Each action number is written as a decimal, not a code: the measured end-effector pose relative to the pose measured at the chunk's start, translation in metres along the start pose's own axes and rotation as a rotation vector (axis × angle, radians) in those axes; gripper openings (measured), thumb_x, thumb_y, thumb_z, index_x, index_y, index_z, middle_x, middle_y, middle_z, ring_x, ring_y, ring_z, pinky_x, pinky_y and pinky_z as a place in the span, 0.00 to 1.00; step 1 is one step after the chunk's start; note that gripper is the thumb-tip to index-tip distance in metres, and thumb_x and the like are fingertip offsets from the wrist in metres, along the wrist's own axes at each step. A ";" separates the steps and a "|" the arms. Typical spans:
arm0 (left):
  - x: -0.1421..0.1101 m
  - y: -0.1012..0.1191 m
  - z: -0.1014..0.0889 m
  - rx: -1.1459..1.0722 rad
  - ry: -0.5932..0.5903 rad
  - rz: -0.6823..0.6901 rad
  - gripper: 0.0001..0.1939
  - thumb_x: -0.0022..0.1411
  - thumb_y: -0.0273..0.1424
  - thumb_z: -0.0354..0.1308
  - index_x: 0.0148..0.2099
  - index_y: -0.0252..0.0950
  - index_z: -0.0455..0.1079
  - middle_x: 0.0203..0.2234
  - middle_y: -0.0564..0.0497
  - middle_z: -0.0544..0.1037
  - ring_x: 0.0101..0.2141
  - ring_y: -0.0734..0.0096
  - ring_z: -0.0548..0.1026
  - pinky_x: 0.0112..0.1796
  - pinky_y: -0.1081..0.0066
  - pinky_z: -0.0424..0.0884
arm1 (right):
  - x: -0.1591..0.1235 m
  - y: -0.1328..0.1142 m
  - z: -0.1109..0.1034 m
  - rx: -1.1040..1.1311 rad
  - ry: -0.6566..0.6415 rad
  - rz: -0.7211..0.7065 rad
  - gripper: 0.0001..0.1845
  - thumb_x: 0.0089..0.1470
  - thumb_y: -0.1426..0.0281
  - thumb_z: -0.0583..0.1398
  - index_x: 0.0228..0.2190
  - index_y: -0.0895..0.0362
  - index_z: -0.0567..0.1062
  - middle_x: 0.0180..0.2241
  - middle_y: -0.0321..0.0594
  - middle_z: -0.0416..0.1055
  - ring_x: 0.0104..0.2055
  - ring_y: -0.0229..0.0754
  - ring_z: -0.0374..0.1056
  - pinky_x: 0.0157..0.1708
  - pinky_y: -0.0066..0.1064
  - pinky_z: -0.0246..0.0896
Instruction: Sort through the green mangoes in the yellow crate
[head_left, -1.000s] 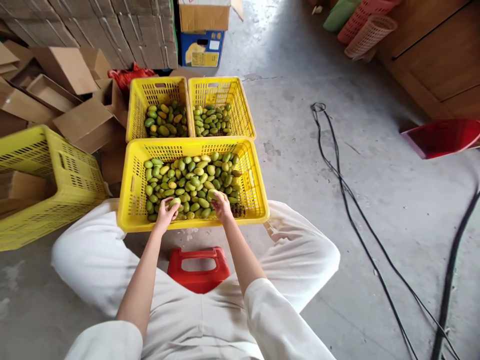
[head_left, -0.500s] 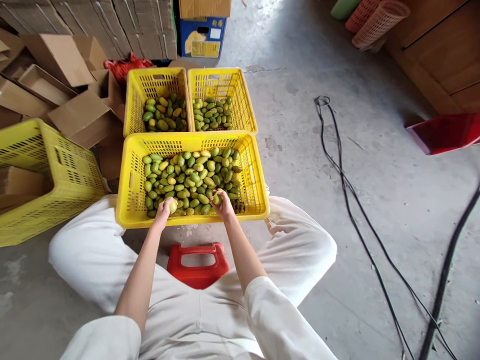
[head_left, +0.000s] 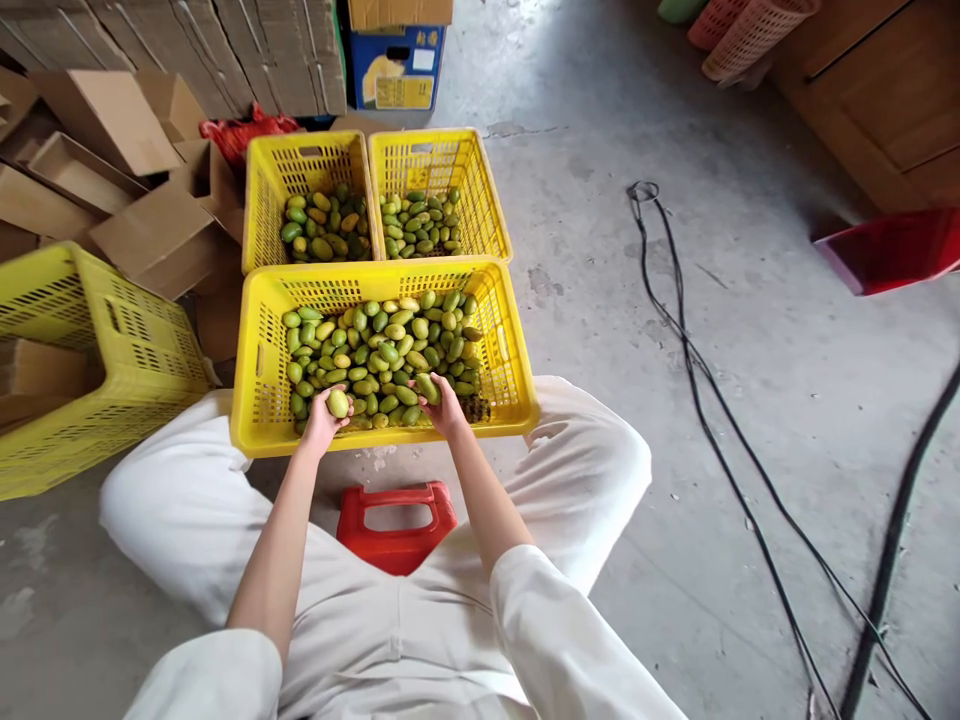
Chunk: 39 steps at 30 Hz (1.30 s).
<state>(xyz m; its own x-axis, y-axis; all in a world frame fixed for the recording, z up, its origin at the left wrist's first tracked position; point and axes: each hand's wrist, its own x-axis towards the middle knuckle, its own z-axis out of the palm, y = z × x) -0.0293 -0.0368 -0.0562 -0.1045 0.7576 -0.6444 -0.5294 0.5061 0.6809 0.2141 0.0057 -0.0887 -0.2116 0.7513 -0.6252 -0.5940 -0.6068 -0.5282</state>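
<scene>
A large yellow crate (head_left: 255, 400) full of small green and yellowish mangoes (head_left: 379, 350) stands on the floor between my knees. My left hand (head_left: 321, 424) rests at the crate's near edge, palm up, closed around a pale yellow-green mango (head_left: 338, 403). My right hand (head_left: 448, 410) is beside it, fingers wrapped on a darker green mango (head_left: 428, 387). Beyond the big crate stand two smaller yellow crates: the left one (head_left: 262, 190) holds larger mixed mangoes, the right one (head_left: 480, 190) holds smaller green ones.
A red plastic stool (head_left: 394, 520) sits under me. An overturned yellow crate (head_left: 90, 350) and open cardboard boxes (head_left: 112, 180) lie at the left. Black cables (head_left: 697, 370) run across the concrete floor at the right. A red bin (head_left: 885, 250) and stacked baskets (head_left: 742, 35) stand far right.
Both hands have lifted a mango each from the pile and turned them upward near the crate's front edge. The view has shifted slightly downward.
</scene>
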 end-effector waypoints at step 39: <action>-0.002 0.002 -0.011 -0.430 0.052 0.020 0.05 0.59 0.31 0.61 0.37 0.36 0.70 0.30 0.49 0.74 0.32 0.70 0.74 0.29 0.74 0.69 | -0.013 -0.003 0.012 -0.010 -0.096 -0.021 0.28 0.35 0.73 0.72 0.41 0.51 0.73 0.37 0.32 0.79 0.21 0.29 0.60 0.18 0.21 0.52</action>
<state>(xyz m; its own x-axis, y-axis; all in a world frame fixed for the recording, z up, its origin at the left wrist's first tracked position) -0.0396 -0.0416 -0.0576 -0.1549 0.7378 -0.6570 -0.8285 0.2653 0.4932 0.2091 0.0013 -0.0719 -0.2722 0.7852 -0.5563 -0.5914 -0.5926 -0.5470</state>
